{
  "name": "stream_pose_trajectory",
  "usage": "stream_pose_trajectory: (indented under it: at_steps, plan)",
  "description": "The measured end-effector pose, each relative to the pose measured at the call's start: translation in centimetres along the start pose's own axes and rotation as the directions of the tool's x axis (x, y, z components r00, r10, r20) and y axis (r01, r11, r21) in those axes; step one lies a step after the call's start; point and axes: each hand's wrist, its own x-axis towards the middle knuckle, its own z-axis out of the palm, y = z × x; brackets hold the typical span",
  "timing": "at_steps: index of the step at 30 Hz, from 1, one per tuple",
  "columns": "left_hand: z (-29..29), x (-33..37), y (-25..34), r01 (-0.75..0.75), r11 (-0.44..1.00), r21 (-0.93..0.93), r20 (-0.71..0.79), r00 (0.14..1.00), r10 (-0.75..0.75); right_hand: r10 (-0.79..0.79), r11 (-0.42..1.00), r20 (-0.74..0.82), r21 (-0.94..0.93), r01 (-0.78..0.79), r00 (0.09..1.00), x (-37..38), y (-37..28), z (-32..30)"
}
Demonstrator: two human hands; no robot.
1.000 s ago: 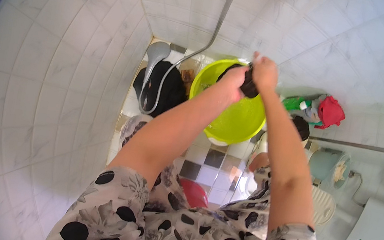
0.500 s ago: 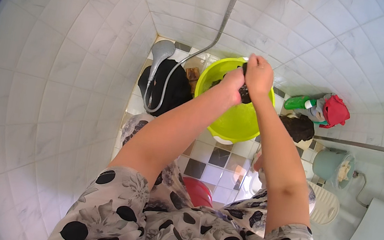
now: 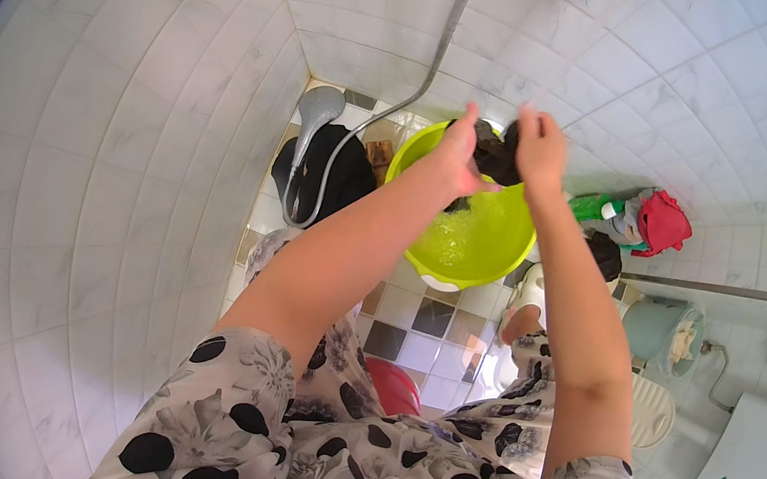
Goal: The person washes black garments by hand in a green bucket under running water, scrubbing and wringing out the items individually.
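Note:
A crumpled dark wet cloth (image 3: 496, 155) is held up between my two hands, over the far part of a lime-green basin (image 3: 509, 252). My left hand (image 3: 458, 156) cups the cloth's left side, its thumb reaching under it and its fingers pointing up. On the other side my right hand (image 3: 541, 154) grips the cloth, fingers bent and slightly blurred. Water with bubbles (image 3: 448, 246) lies in the basin. More dark cloth shows below my left hand, partly hidden by it.
Left of the basin, a grey shower head (image 3: 322, 105) and its hose (image 3: 341, 146) rest over a black garment (image 3: 355, 169). To the right are a green bottle (image 3: 592, 207), a red cloth (image 3: 662, 225) and a dark cloth (image 3: 606, 257). A red stool (image 3: 393, 386) is beneath me.
My hands, pressed close together around the cloth before, have moved apart, and the cloth is loosened between them. The water's surface now shows ripples and bubbles.

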Motion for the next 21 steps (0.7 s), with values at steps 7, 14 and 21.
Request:
stream_pose_trajectory:
  at_steps: [7,14,21]
  plan:
    - [-9.8,4.0,0.5,-0.008,0.963,-0.268,0.623,0.761,0.180,-0.269,0.958,0.148,-0.056,0.280,0.952,-8.6,-8.6,3.8]
    - [0.2,-1.7,-1.0,-0.181,0.833,0.523,-0.182,0.931,0.317,0.166,0.983,0.287,-0.121,-0.136,0.943,1.6,3.9,0.9]
    - [-0.1,-1.7,-2.7,-0.260,0.152,0.953,0.181,0.898,0.401,0.237,0.826,0.725,0.201,-0.527,0.647,-0.4,-1.4,-1.5]
